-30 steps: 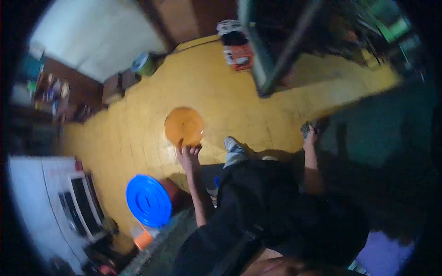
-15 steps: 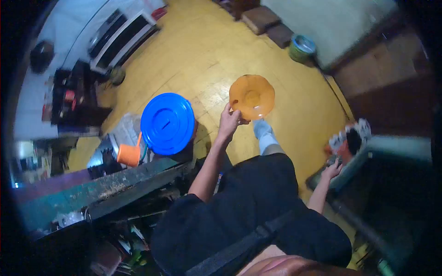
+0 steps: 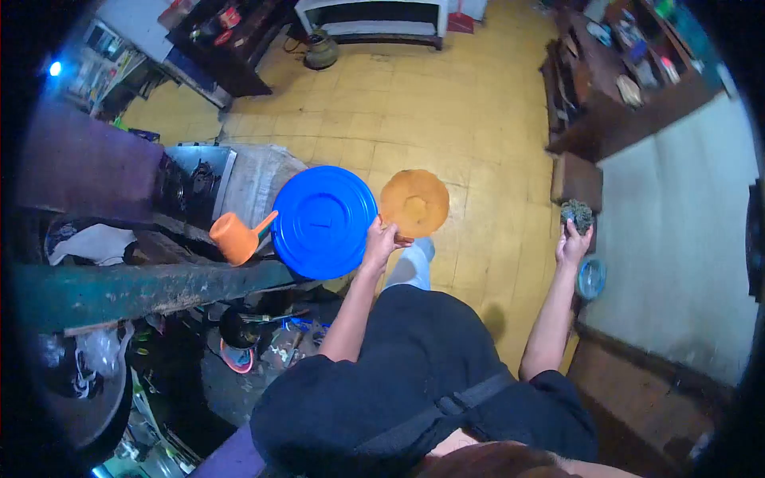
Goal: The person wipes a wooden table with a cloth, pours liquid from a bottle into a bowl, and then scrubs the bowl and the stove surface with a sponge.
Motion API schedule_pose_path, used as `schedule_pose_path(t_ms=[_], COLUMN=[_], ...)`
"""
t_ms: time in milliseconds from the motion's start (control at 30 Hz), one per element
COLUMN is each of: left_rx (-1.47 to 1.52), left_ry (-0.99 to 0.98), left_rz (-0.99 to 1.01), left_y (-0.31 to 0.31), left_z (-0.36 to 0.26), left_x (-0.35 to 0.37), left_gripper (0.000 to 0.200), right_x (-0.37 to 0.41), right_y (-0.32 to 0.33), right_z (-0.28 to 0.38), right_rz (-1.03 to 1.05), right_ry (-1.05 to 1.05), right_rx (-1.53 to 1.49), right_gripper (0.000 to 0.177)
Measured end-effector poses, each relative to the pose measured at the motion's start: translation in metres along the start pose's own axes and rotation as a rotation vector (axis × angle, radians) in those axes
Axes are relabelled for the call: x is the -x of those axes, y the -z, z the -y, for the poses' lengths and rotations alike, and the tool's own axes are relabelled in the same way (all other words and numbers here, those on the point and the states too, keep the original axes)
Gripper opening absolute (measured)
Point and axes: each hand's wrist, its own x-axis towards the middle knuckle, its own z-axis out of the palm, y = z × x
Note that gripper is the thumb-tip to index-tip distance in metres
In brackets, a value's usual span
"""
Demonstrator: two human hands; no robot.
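Observation:
An orange plate with a wavy rim is held at its lower left edge by my left hand, fingers closed on it. Just left of that hand is a round blue lid, which the plate's edge nearly meets in view. Out to the right, my right hand is raised with its fingers around a dark greenish clump, too small to identify. Left of the lid, an orange dipper lies with its handle pointing toward the lid.
Yellow tiled floor spreads ahead. A worn green wooden beam runs along the left. A white bench and a round pot stand at the back. Dark wooden shelves and a blue-rimmed bucket are on the right.
The view has turned, bringing the right shelves and more of the left clutter into sight. My left hand with the plate appears closer to the blue lid. My right hand appears higher.

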Motion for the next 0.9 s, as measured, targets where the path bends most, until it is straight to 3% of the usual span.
schedule_pose_path(t_ms=[67,167,300,400,500,600,633,733,767,800,867,900], left_rx=[0.070,0.196,0.231,0.309,0.404,0.444,0.464,0.593,0.631,0.659,0.606,0.559], left_ry=[0.015,-0.056,-0.077,-0.146,-0.217,-0.241,-0.252,-0.263,-0.257,-0.222,-0.268,-0.291], left_rz=[-0.070,-0.129,-0.289,-0.369,-0.439,-0.498,-0.550,-0.675,-0.684,-0.690,-0.772,-0.834], left_y=[0.013,0.036,0.070,0.126,0.173,0.225,0.239,0.300,0.322,0.343,0.370,0.382], left_z=[-0.017,-0.051,-0.114,-0.189,-0.227,-0.268,-0.281,-0.299,-0.305,-0.312,-0.352,-0.369], left_x=[-0.048,-0.112,-0.200,-0.265,-0.311,-0.358,-0.374,-0.424,-0.441,-0.444,-0.456,-0.460], left_gripper=[0.038,0.037,0.038,0.038,0.035,0.035,0.036,0.041,0.039,0.038,0.035,0.033], right_x=[-0.041,-0.060,-0.112,-0.139,-0.183,-0.194,-0.208,-0.256,-0.274,-0.277,-0.279,-0.266], right_y=[-0.058,-0.123,-0.149,-0.215,-0.279,-0.410,-0.449,-0.584,-0.625,-0.671,-0.801,-0.870], right_z=[-0.038,-0.084,-0.147,-0.167,-0.208,-0.228,-0.238,-0.322,-0.355,-0.370,-0.411,-0.421], right_rz=[0.084,0.000,-0.070,-0.080,-0.109,-0.074,0.089,0.160,0.339,0.366,0.565,0.592], right_ry=[0.012,-0.062,-0.224,-0.407,-0.406,-0.369,-0.464,-0.542,-0.550,-0.559,-0.691,-0.738], right_rx=[0.024,-0.036,-0.019,0.148,0.279,0.286,0.273,0.075,0.034,0.032,-0.014,-0.091], right_gripper=[0.049,0.042,0.031,0.032,0.037,0.036,0.040,0.042,0.044,0.044,0.053,0.047])
